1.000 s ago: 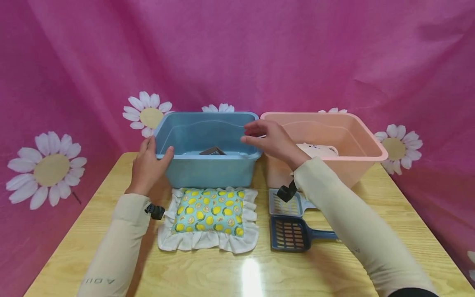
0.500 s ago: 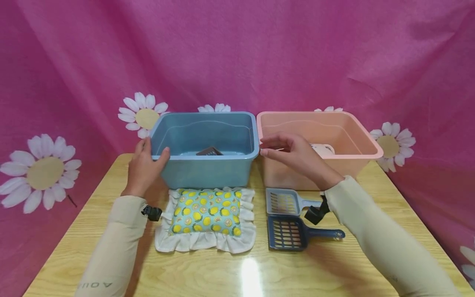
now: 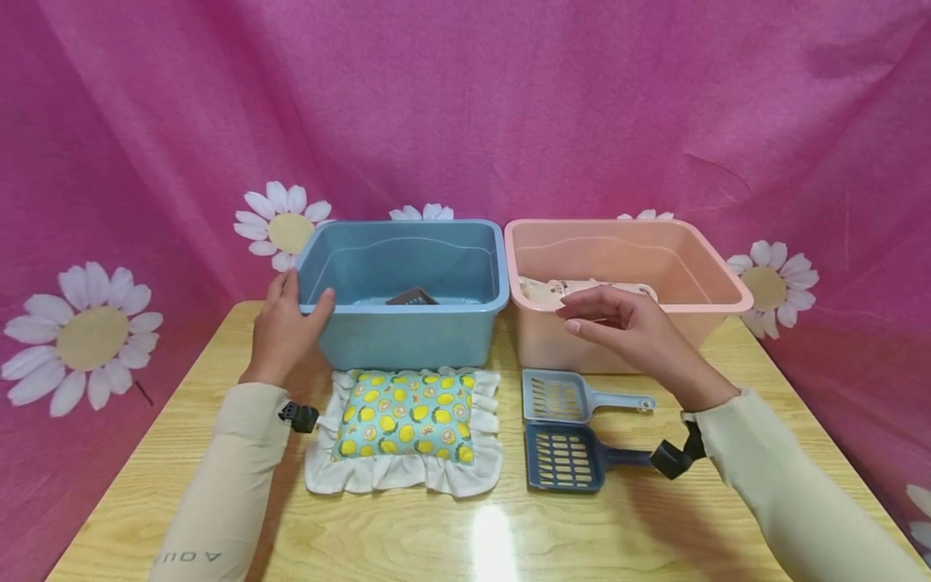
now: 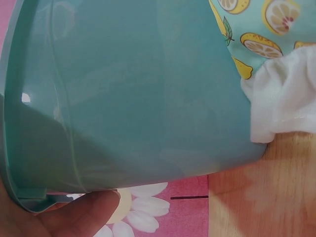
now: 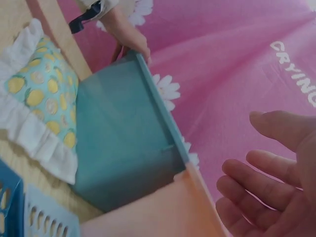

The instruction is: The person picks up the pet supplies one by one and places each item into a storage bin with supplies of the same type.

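While the left hand [image 3: 284, 331] grips the near left corner of the blue bin [image 3: 407, 335], its thumb lies at the front rim and its fingers reach along the side wall. Left wrist view agrees: one digit sits beneath the lip, against the plastic.

Right hand [image 3: 640, 331]: holds nothing. Fingers bent loosely, thumb apart from them, a gap between. In the head view it overlaps the front rim of the pink bin [image 3: 538, 343]; contact with that rim cannot be judged. Beyond its fingertips, inside the pink bin, lies a pale printed item [image 3: 582, 285], partly hidden by hand and front wall.

Bins stand side by side, rims meeting in the right wrist view. Inside the blue bin, a brown slotted piece [image 3: 412, 297] shows just above the front rim, well apart from the left fingers.

Foreground, on the wooden table [image 3: 378, 537]: lemon-print cushion [image 3: 407, 416] with white frill, directly in front of the blue bin; light blue scoop [image 3: 556, 398] in front of the pink bin; dark blue scoop [image 3: 566, 458] just nearer, handles pointing right. Background: pink cloth [image 3: 465, 105] with white daisies.
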Tool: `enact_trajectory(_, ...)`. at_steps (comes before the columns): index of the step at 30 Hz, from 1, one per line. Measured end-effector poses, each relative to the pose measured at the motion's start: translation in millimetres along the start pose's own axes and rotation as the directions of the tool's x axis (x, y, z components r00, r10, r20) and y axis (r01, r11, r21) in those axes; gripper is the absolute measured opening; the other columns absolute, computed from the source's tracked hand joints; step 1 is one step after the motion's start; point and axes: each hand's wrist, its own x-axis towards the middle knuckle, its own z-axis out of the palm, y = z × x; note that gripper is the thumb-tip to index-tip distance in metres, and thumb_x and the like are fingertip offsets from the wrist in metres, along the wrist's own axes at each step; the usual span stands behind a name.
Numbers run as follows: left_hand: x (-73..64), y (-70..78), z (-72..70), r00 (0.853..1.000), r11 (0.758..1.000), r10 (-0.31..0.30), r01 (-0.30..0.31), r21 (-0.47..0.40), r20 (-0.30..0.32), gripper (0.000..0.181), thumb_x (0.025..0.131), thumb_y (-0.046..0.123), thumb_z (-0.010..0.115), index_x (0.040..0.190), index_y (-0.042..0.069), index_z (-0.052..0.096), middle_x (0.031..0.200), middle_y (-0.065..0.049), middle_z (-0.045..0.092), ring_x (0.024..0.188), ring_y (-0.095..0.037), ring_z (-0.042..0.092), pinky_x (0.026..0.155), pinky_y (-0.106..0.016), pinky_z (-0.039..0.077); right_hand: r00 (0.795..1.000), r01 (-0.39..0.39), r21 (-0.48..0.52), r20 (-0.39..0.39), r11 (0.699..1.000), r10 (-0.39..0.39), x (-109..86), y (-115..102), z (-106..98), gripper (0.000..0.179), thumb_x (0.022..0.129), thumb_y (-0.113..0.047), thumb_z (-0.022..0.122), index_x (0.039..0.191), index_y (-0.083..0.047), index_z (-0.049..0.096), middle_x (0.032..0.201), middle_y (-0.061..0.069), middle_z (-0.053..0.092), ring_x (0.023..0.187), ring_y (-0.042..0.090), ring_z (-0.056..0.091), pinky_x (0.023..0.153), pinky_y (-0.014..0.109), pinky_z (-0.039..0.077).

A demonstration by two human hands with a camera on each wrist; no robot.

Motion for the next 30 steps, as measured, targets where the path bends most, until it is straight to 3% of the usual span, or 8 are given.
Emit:
enact_trajectory(15, 1.7, 0.3, -1.5, 1.000, 1.000, -0.019, 0.019, -0.014, -0.005, 0.083, 0.093, 0.055, 0.046, 0.155, 0.008, 0.017, 0.155, -0.018, 0.023, 0.127, -0.048, 0.041, 0.093, -0.067, 0.040, 0.990, -0.141, -0.080, -0.041, 0.987, 0.138, -42.8, 52.3, -27.3, 0.039, 0.092, -0.025, 0.066, 0.125, -0.005, 0.062, 0.122, 0.011, 0.065, 0.104, 0.009, 0.064, 0.084, 0.020, 0.052)
enact_trajectory(22, 0.2, 0.0, 0.6, 1.000, 1.000, -0.012, 0.013, -0.017, 0.005, 0.083, 0.093, 0.056, 0.047, 0.154, 0.007, 0.018, 0.155, -0.018, 0.023, 0.127, -0.048, 0.041, 0.092, -0.067, 0.041, 0.959, -0.281, -0.114, -0.071, 0.953, 0.275, -66.3, 85.8, -35.1, 0.045, 0.091, -0.038, 0.065, 0.129, -0.013, 0.060, 0.127, 0.013, 0.061, 0.105, 0.006, 0.062, 0.084, 0.017, 0.050)
enact_trajectory(30, -1.0, 2.2, 0.0, 1.000, 1.000, -0.012, 0.012, -0.015, 0.010, 0.083, 0.093, 0.054, 0.046, 0.155, 0.008, 0.016, 0.156, -0.018, 0.022, 0.128, -0.049, 0.040, 0.092, -0.067, 0.040, 0.943, -0.332, -0.125, -0.079, 0.935, 0.324, -80.4, 106.8, -40.8, 0.049, 0.091, -0.042, 0.063, 0.131, -0.015, 0.058, 0.131, 0.014, 0.058, 0.107, 0.004, 0.059, 0.084, 0.018, 0.050)
